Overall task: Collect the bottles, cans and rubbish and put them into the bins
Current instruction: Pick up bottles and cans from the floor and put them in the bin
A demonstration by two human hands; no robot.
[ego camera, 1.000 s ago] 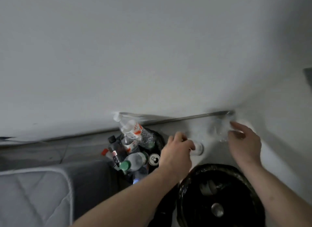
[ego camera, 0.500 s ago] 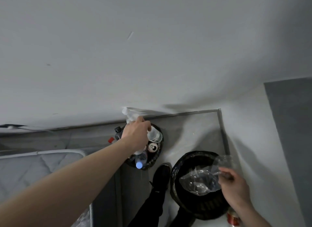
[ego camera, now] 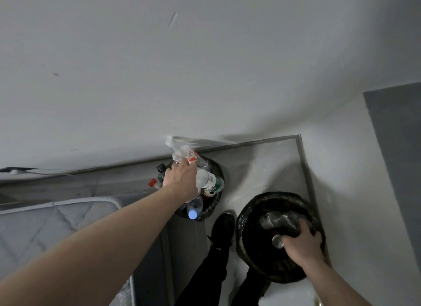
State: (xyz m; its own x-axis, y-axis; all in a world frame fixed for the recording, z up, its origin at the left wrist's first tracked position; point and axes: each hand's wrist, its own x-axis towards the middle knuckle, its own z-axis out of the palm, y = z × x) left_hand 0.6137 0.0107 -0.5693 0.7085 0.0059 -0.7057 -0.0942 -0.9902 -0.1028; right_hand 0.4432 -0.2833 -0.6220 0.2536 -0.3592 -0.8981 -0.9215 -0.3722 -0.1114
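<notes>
We reach our left hand (ego camera: 181,180) out over the left bin (ego camera: 216,203), fingers curled down among the heaped bottles, touching the clear bottle with the red label (ego camera: 185,154), though we cannot tell whether they grip it. Our right hand (ego camera: 301,243) is sunk in the black-lined right bin (ego camera: 248,255), fingers curled onto crumpled clear plastic (ego camera: 279,221) beside a can (ego camera: 278,241). Both bins stand on the floor near the wall corner, our shoe (ego camera: 224,226) between them and a mattress (ego camera: 45,228) at left.
</notes>
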